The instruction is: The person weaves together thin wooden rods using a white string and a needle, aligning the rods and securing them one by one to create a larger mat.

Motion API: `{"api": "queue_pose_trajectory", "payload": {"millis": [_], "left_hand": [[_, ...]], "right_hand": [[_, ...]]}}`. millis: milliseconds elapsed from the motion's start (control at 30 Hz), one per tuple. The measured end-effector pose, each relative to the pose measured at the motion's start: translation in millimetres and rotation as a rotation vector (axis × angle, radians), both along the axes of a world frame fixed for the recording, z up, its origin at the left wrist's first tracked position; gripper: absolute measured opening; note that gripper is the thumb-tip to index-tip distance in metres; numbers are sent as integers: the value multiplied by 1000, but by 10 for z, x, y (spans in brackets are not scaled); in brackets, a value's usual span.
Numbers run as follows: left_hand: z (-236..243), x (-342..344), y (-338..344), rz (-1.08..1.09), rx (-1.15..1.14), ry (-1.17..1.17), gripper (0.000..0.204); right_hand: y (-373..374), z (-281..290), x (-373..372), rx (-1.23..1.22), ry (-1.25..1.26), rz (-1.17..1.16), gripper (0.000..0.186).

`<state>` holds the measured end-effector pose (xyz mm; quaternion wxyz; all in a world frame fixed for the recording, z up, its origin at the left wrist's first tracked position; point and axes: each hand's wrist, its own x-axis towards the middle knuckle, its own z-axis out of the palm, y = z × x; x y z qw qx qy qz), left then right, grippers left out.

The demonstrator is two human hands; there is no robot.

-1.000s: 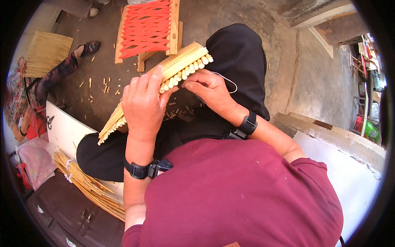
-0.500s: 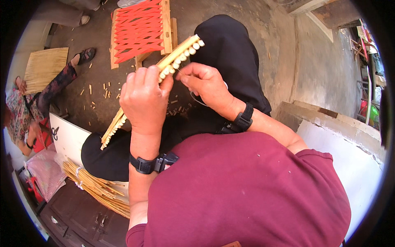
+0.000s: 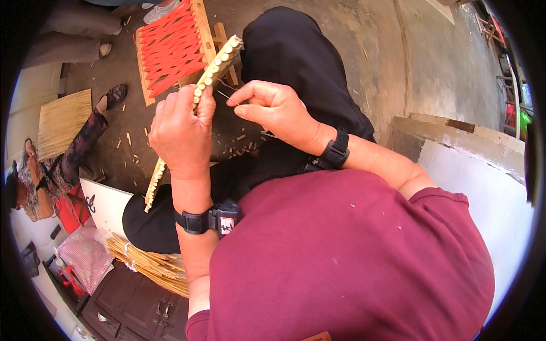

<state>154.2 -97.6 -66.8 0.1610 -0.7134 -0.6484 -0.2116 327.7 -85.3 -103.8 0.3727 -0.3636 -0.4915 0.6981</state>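
My left hand (image 3: 177,128) grips a narrow strip of bundled pale straw stalks (image 3: 218,60), standing steeply with a row of cut round ends showing; its lower part runs down past my wrist toward my left thigh. To the right of the strip, my right hand (image 3: 272,113) pinches a thin needle (image 3: 223,95) between thumb and forefinger, pointing toward the stalks. Some thread shows near the needle and a cord below the hand, partly hidden.
A wooden stool with red webbing (image 3: 170,48) stands ahead. At left, another person (image 3: 37,182) sits beside a woven straw mat (image 3: 63,119); others' legs show above. A white board (image 3: 105,207) with scissors, a stalk bundle (image 3: 145,258) and dark cabinet (image 3: 131,301) lie near my left.
The strip has tilted more upright and shifted left with my left hand. My right hand has moved slightly up and left, its needle now showing clearly. The view has shifted somewhat.
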Motion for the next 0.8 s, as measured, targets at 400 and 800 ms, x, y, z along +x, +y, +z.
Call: {"api": "queue_pose_trajectory", "payload": {"millis": [400,800], "left_hand": [[28,-68,12,-55,-44,-110,20],[201,-542,282,156,-359,-670,38]], "right_hand": [[113,-58,-154,311,-123,-62,29],[365,-52,-205,616,-165,-152,21]]}}
